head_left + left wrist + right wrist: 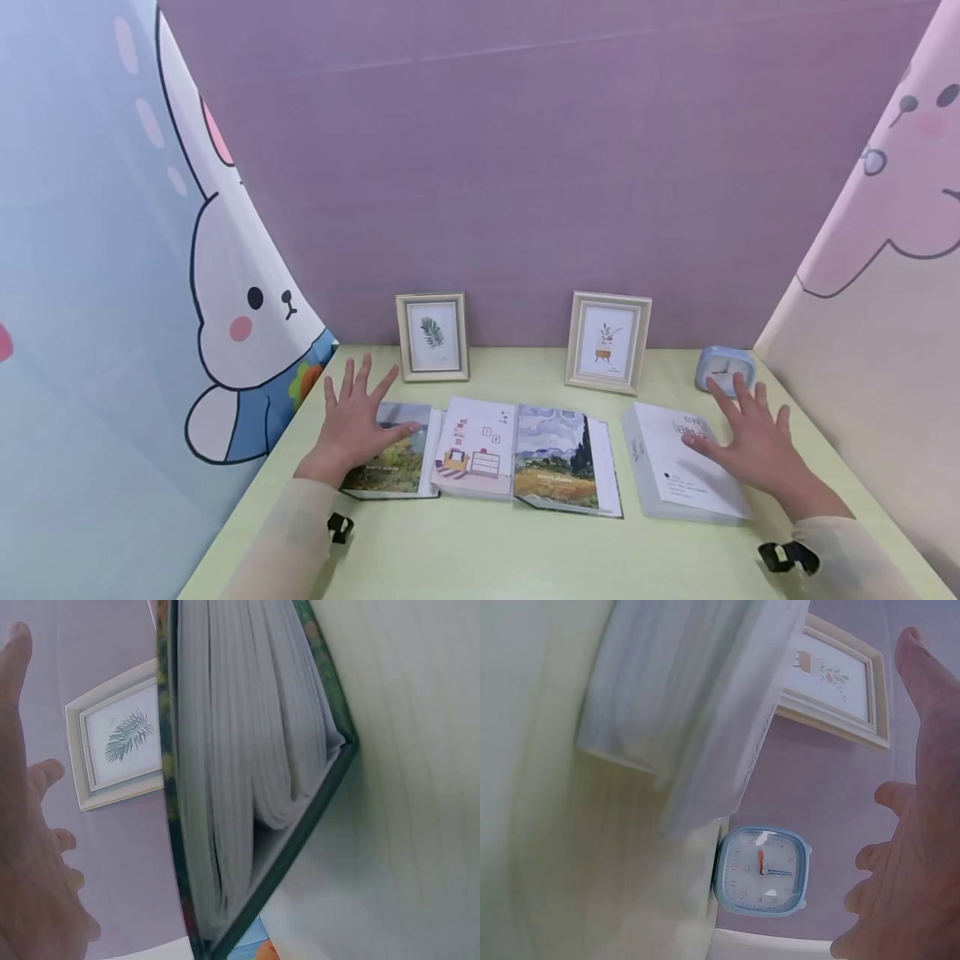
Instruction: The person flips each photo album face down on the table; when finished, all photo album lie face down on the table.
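Observation:
My left hand (351,432) hovers with fingers spread over the left edge of a photo album (401,458) with a landscape cover. My right hand (761,442), also spread and holding nothing, is above a thick white album (686,471) with dark lettering. Between the hands lie a white album (474,446) with drawn furniture and another photo album (557,458) showing a cypress and field. In the left wrist view, the near album's green-edged covers (281,862) stand apart around its pages. The right wrist view shows the white album's page block (675,697) from its end.
Behind the albums stand a left picture frame (432,375) with a green leaf and a right picture frame (600,385) with a potted plant. A blue clock (725,357) sits at the back right. Printed walls enclose the pale table (480,550) on three sides.

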The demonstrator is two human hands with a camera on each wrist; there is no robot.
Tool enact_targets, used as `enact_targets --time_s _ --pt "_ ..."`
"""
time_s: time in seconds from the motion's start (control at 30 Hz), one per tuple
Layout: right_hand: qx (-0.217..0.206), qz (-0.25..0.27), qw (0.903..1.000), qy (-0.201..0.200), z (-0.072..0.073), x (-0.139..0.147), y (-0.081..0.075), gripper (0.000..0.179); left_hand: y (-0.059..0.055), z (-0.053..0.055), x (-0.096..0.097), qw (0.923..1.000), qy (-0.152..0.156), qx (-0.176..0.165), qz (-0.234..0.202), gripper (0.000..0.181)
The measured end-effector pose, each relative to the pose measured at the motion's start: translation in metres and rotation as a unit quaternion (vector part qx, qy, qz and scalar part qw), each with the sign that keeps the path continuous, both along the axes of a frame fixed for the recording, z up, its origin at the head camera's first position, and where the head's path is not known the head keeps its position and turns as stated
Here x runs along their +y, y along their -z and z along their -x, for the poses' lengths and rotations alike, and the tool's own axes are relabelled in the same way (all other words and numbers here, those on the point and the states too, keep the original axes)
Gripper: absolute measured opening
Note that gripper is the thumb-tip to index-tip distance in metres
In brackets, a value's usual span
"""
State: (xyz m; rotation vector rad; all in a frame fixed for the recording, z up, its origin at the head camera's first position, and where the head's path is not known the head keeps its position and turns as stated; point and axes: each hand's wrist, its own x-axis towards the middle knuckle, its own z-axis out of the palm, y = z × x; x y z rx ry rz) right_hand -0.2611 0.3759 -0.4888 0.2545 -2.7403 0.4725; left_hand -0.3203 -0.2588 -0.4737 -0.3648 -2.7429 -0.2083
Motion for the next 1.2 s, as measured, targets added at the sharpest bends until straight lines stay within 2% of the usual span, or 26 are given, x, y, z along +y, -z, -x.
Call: enact_targets --time_s 0.27,0.57,0.97,1.2 --pt "-0.003 0.014 0.9999 -0.005 -0.005 0.0 0.001 0.108 -0.001 -0.002 0.0 0.9998 -0.007 -0.015 -0.015 0.114" --pt "0.006 0.021 0.9997 -0.011 -0.016 -0.003 0.002 0.108 0.001 -0.006 0.002 0.9995 -0.008 -0.009 -0.03 0.111" --pt "-0.005 0.042 0.9988 -0.027 -0.031 -0.005 0.004 0.105 0.005 -0.015 0.02 0.9976 0.0 -0.014 -0.068 0.107" --pt "-0.009 0.086 0.995 -0.051 -0.039 -0.007 0.01 0.101 0.006 -0.019 0.033 0.9958 0.009 -0.013 -0.09 0.105"
